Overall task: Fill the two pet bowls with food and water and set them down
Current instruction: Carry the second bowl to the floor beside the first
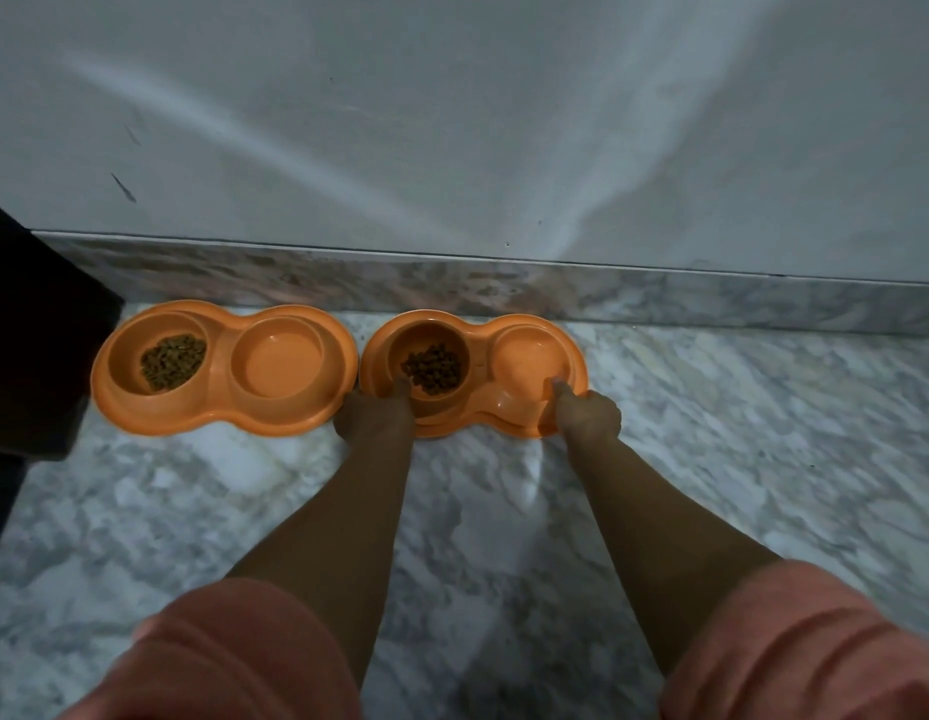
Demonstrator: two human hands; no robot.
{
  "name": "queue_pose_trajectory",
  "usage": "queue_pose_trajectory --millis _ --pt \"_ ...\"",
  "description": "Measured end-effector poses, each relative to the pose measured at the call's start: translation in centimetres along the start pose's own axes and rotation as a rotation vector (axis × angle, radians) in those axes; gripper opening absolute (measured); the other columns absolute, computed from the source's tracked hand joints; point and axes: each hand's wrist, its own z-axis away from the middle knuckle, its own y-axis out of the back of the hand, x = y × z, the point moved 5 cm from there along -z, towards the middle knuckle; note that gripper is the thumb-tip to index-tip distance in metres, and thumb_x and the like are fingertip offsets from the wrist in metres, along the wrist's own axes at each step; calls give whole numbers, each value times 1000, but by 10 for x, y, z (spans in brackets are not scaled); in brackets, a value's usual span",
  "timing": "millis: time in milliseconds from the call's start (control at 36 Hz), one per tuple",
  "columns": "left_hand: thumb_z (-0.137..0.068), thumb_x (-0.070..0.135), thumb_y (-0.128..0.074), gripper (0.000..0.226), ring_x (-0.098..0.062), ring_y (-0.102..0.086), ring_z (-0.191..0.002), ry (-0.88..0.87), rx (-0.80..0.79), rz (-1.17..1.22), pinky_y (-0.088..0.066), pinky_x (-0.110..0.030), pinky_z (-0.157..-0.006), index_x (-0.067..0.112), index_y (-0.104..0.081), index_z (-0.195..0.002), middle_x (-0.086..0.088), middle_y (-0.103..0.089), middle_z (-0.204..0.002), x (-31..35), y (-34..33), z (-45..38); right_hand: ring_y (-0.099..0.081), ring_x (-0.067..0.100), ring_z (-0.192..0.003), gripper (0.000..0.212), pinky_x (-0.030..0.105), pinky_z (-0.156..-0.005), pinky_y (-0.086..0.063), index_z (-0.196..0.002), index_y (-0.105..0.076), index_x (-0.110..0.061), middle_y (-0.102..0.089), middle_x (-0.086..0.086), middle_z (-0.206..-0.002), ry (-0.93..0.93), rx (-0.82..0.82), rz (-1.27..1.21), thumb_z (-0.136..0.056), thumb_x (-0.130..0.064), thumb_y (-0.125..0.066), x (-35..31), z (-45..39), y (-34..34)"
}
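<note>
On a marble floor [711, 459] by the wall, both hands grip the right orange double bowl [483, 402]: left hand [374, 418], right hand [589, 418], thumbs over its rim.

Both double pet bowls — the left one [223, 371] and the right one [472, 374] — look like smooth orange plastic with a soft sheen. The kibble [172, 362] in them is dry, matt and rough-grained. The floor [711, 459] is polished grey-white marble, the skirting [452, 288] veined stone, the wall [452, 122] matt painted plaster — scuffed. The sleeves [805, 646] are soft pink cloth.
</note>
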Motion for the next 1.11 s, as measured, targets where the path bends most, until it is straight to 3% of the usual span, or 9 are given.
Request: queue_pose_trajectory --millis 222,500,667,778,861,1111 --pt "-82 59 -61 77 -37 -49 -128 -44 5 -63 -39 -47 -108 6 -49 -137 -17 -54 -137 -1 1 -2 -51 35 -120 70 43 -104 -42 -123 -56 4 -60 21 -123 39 -48 91 -93 -57 -39 -2 4 2" --pt "-84 60 -59 77 -36 -54 -121 -23 -30 -91 -46 -41 -99 -1 -52 -131 -19 -59 -129 -1 9 1 -56 35 -114 59 39 -99 -45 -120 -58 6 -61 22 -120 42 -72 -31 -97 -47 -42 -2 13 11" --pt "-88 59 -53 76 -36 -53 -120 -35 -36 -82 -46 -40 -92 -2 -50 -133 -20 -56 -130 6 16 9 -43 37 -131 60 42 -107 -36 -143 -35 0 -42 20 -145 56 -33 -129 -99 -41 -42 -11 26 18" --pt "-94 57 -40 72 -37 -50 -123 -74 -31 -105 -44 -41 -96 -1 -46 -137 -22 -50 -136 11 22 19 -39 34 -136 61 40 -108 -35 -149 -26 -10 -32 15 -152 67 14 -189 -99 -41 -41 -18 38 26" --pt "-98 51 -35 65 -38 -48 -124 -155 -2 -144 -39 -43 -104 -2 -48 -135 -23 -51 -135 18 31 33 -38 34 -136 63 40 -108 -35 -149 -27 -12 -31 15 -153 65 12 -223 -98 -45 -41 -24 52 37" --pt "-100 43 -37 55 -36 -49 -124 -216 30 -115 -39 -41 -99 6 -42 -141 -18 -52 -136 86 112 134 -37 30 -138 66 39 -110 -33 -147 -33 -13 -32 12 -153 99 -37 -266 -94 -49 -45 -68 158 125"
